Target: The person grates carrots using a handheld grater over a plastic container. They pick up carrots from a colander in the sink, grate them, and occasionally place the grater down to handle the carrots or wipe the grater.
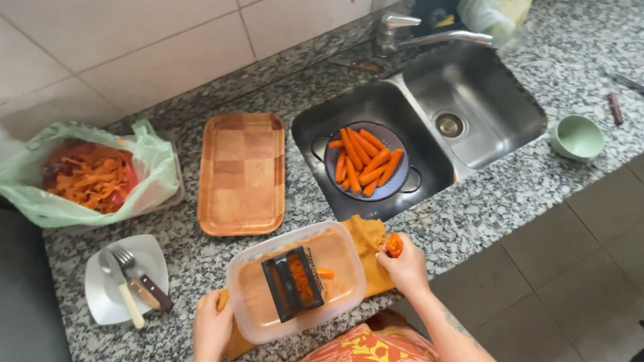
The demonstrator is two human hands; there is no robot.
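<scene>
1. The left hand (212,327) rests at the near-left rim of a clear plastic container (296,280), its fingers curled against that rim; a thin red cord circles the wrist.
2. The right hand (406,266) is at the container's right side, its fingers pressed together around a short carrot stub (394,244), which sticks up just above the knuckles.
3. The container sits on a folded mustard-yellow cloth (367,238) on the speckled granite worktop (488,209). Inside it a dark box grater (293,283) lies tilted, with orange shreds on it and a small carrot bit just beside it.
4. To the left, near the worktop's edge, a white square plate (97,290) carries a fork and two knives, one with a pale handle and one with a brown handle.
5. Beyond the container, a wooden cutting board (243,173) with a chequered pattern lies flat.
6. Left of the board, a pale green plastic bag (151,161) stands open, filled with orange peelings.
7. Further back, the left basin of a steel double sink (489,95) holds a dark colander (329,158) full of peeled carrots (366,161).
8. To the right of the sink, a light green bowl (576,137) stands on the worktop, with a knife well beyond it.
9. A tap stands behind the sink, against the white tiled wall.
</scene>
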